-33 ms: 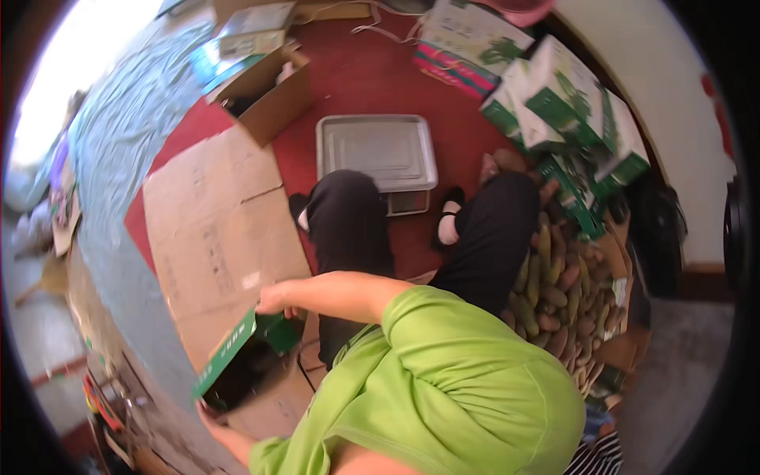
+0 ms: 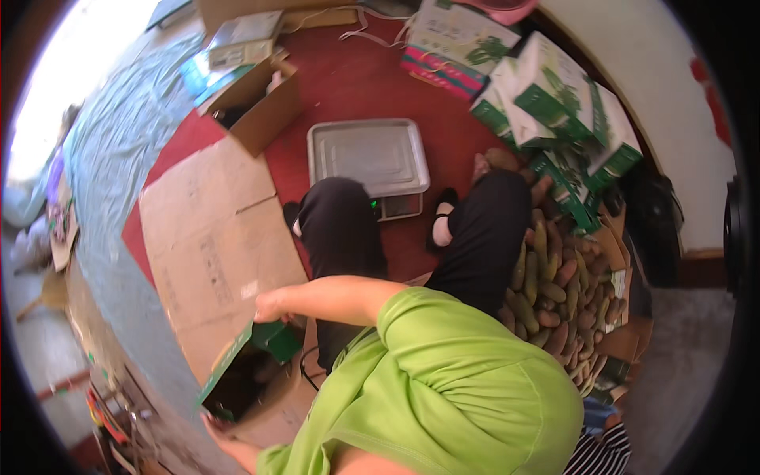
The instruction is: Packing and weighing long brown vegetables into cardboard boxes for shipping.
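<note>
A dark green carton (image 2: 279, 342), its opening showing a dark inside, lies at the lower left on flattened brown cardboard (image 2: 210, 237). My right hand (image 2: 271, 305) reaches across my body and is closed over the carton's far upper corner. At its near lower corner, my left hand (image 2: 222, 430) grips the edge, with its fingers partly hidden. What the carton holds, if anything, is too dark to make out. Ahead of my knees stands a scale with a metal tray (image 2: 368, 154) on top and a small green light showing.
To the right lies a heap of long brownish-green tubers or fruit (image 2: 554, 293). White and green cartons (image 2: 558, 87) are piled beyond it. An open brown box (image 2: 265, 111) stands at the far left, near a blue sheet (image 2: 111, 158). Someone's striped sleeve (image 2: 606, 451) shows at lower right.
The view has shifted slightly, and the green light on the scale has come into sight beside my knee. Both hands keep their places on the carton, which looks slightly more tilted.
</note>
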`<state>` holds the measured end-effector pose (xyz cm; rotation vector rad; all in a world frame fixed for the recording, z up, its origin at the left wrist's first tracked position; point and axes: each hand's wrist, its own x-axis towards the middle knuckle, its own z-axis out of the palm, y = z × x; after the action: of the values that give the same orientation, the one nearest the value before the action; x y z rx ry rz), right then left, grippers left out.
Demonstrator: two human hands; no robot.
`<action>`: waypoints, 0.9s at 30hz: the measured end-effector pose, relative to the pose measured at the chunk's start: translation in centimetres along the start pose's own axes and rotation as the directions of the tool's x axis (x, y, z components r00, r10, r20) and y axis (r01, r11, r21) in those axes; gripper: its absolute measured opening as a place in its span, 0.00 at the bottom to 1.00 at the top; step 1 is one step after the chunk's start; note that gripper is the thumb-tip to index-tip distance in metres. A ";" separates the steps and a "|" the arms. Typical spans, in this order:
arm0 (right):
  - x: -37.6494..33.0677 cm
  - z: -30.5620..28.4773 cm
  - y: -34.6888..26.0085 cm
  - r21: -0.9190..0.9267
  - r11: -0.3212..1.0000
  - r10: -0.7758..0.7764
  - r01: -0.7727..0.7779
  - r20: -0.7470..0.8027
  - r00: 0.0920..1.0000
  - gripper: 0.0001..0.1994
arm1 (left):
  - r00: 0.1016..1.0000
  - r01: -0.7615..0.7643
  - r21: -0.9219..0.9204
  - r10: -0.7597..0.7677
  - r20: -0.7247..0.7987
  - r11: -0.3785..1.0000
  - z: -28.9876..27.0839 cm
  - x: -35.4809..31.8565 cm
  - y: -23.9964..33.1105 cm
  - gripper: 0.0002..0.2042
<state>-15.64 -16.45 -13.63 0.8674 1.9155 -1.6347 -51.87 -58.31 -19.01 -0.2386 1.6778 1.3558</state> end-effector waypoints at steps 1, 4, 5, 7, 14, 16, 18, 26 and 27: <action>1.0 0.0 -0.9 -0.122 0.989 -0.084 0.079 -0.036 0.996 0.22 | 0.997 0.048 -0.009 -0.047 0.052 0.999 -2.3 -1.1 0.6 0.28; 7.1 -1.8 5.4 -0.090 0.986 -0.166 0.142 -0.411 0.896 0.18 | 0.998 0.067 0.131 -0.065 -0.019 0.989 4.7 1.8 2.7 0.29; 7.0 -2.2 4.4 -0.094 0.984 -0.178 0.152 -0.418 0.891 0.18 | 0.999 0.004 0.074 -0.007 0.040 0.997 3.9 1.1 3.5 0.30; 4.1 -3.1 1.1 0.098 0.947 -0.259 0.306 -0.327 0.909 0.14 | 0.969 -0.101 0.173 0.136 -0.206 0.980 2.5 0.3 5.8 0.30; -11.8 -11.3 -0.3 0.403 0.681 -0.339 0.611 -0.566 0.751 0.13 | 0.844 -0.487 0.461 0.535 0.033 0.741 17.1 1.5 18.7 0.28; -14.5 -14.5 2.2 0.367 0.610 -0.368 0.703 -0.654 0.661 0.13 | 0.761 -0.598 0.520 0.635 0.131 0.610 24.6 2.2 20.6 0.27; -19.6 -16.6 3.4 0.310 0.603 -0.316 0.735 -0.753 0.577 0.13 | 0.732 -0.659 0.525 0.619 0.283 0.539 33.4 -1.0 19.8 0.24; -37.1 -20.2 16.1 0.177 0.652 0.020 0.737 -0.976 0.218 0.16 | 0.395 -0.896 0.241 0.421 0.816 0.374 63.1 -16.5 12.1 0.15; -38.3 -20.0 18.3 0.191 0.648 0.072 0.737 -0.979 0.190 0.16 | 0.352 -0.893 0.188 0.373 0.859 0.409 65.1 -17.5 10.9 0.14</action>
<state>24.92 -1.26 4.53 2.3369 2.3873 -2.5273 -14.79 -5.89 4.31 1.4776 1.4192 1.0438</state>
